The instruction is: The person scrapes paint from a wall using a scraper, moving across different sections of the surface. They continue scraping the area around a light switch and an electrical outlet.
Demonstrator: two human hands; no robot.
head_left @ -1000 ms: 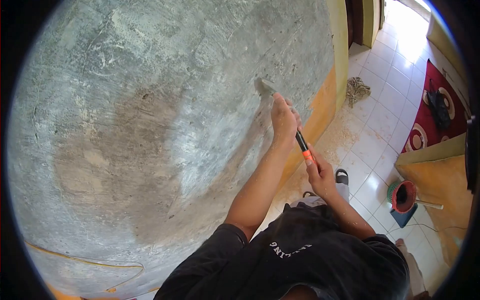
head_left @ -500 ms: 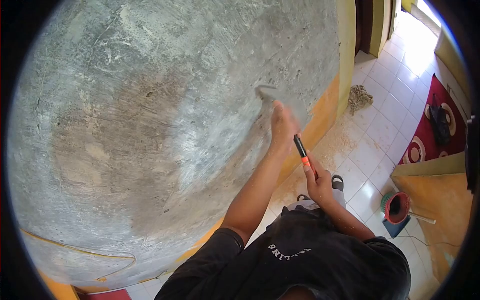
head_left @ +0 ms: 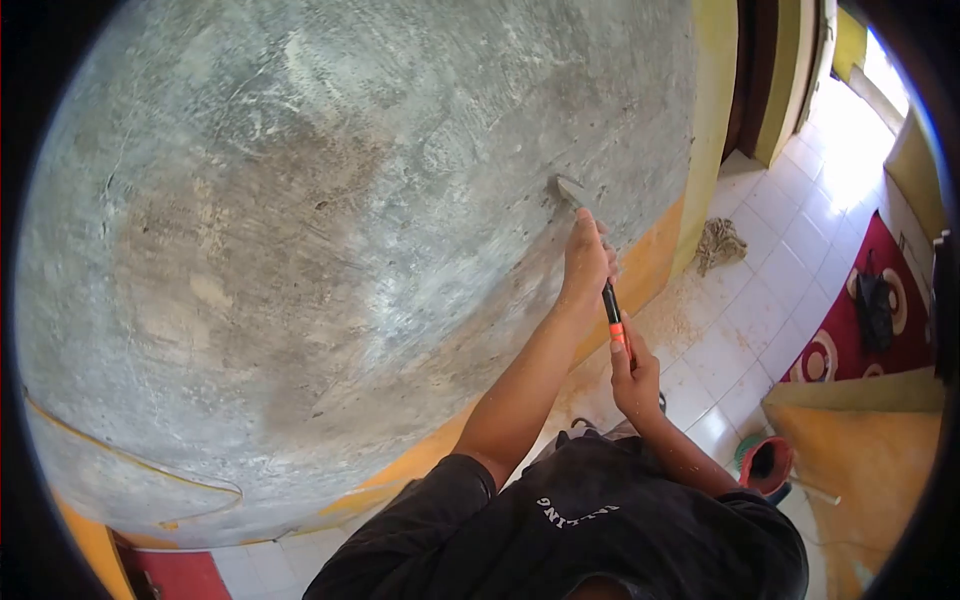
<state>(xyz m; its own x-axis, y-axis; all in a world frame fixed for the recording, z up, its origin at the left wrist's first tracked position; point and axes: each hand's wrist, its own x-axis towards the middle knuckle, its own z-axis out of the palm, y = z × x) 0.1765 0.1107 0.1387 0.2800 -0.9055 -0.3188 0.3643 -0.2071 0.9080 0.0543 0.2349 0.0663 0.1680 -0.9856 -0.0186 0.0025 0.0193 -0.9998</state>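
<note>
Both of my hands hold a scraper (head_left: pixel 571 191) with a black and orange handle. My left hand (head_left: pixel 586 258) is closed round it just behind the metal blade, hiding that part. Lower down, my right hand (head_left: pixel 637 384) grips the orange end of the handle. The blade's edge meets the rough grey wall (head_left: pixel 450 200), or is very close to it. Scuffs and pale scratches cover the wall, with a large brownish patch left of the blade.
Crumbly debris (head_left: pixel 680 300) lies on the white floor tiles below the wall. A crumpled cloth (head_left: pixel 720 246) is near the wall's corner. Further right are a red rug (head_left: pixel 850 330) with a black bag (head_left: pixel 873 305), a low orange partition (head_left: pixel 850 460) and a red-rimmed bin (head_left: pixel 768 465).
The view has shifted, so the wall and floor sit differently in it. The blurred blade and left hand now look sharp. Both hands keep their hold on the scraper.
</note>
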